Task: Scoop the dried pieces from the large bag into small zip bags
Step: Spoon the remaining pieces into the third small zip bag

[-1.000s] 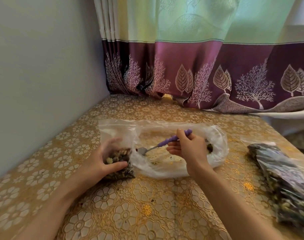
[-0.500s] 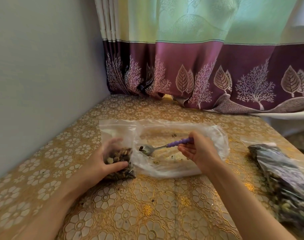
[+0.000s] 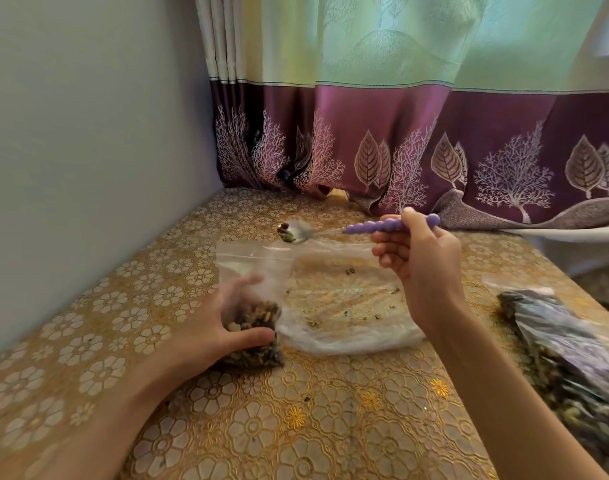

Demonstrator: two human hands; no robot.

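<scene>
Head view: right hand [image 3: 421,268] gripping loaded spoon [image 3: 358,229] above zip bag [image 3: 252,303]; left hand [image 3: 220,327] clasping zip bag, partly filled, beside nearly emptied large bag [image 3: 348,306]. Remaining: tipping, sealing.

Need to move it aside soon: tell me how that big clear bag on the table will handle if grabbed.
The large clear bag lies flat and crumpled, so it is probably floppy. Only a few dried pieces remain, so likely very light. Lifted carelessly, they may well spill out.
</scene>
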